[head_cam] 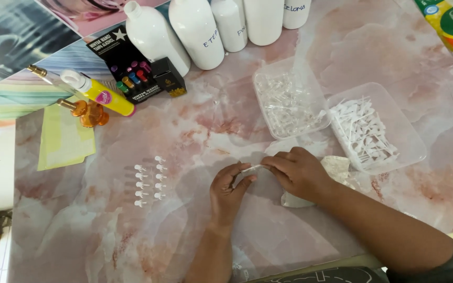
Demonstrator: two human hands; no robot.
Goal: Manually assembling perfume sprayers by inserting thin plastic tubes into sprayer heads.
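My left hand (227, 191) and my right hand (299, 172) meet over the pink marble table (184, 126), pinching a small clear vial with a white sprayer stem (248, 170) between their fingertips. Left of my hands, two short rows of small capped clear vials (149, 181) lie on the table. A clear tray of empty vials (288, 99) and a clear tray of white sprayer caps (374, 128) sit just beyond my right hand. A crumpled plastic bag (337, 169) lies under my right wrist.
Several big white bottles (200, 31) stand along the far edge. A black display card with coloured little bottles (127, 71), a small black box (168, 76), a yellow tube (100, 94), an amber bottle (87, 111) and yellow paper (64, 139) are at the left.
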